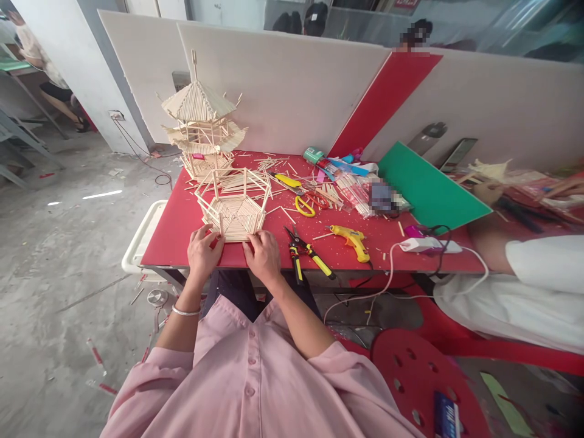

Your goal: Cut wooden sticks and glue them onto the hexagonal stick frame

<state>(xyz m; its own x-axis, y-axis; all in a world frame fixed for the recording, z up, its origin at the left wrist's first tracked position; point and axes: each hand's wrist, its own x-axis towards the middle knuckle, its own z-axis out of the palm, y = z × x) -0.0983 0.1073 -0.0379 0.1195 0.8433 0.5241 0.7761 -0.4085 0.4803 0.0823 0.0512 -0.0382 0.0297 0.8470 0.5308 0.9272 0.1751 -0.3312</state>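
A many-sided base of pale wooden sticks (237, 218), with thin upright posts and rails around its sides, sits near the front of the red table. My left hand (204, 250) grips its near left corner, thumb and fingers bent around the edge. At the near right corner, my right hand (264, 254) pinches the edge. Behind the base stands a stick pagoda (201, 103) with tiered roofs. To the right of my right hand lie black-and-yellow cutting pliers (303, 250), jaws apart, and a yellow glue gun (352, 242).
Yellow-handled scissors (305, 207) and loose sticks (241, 181) lie behind on the red table (176, 234). A green board (431, 185) leans at the right, near a white power strip (422, 244). A white sleeve (542, 271) of another person is close on the right.
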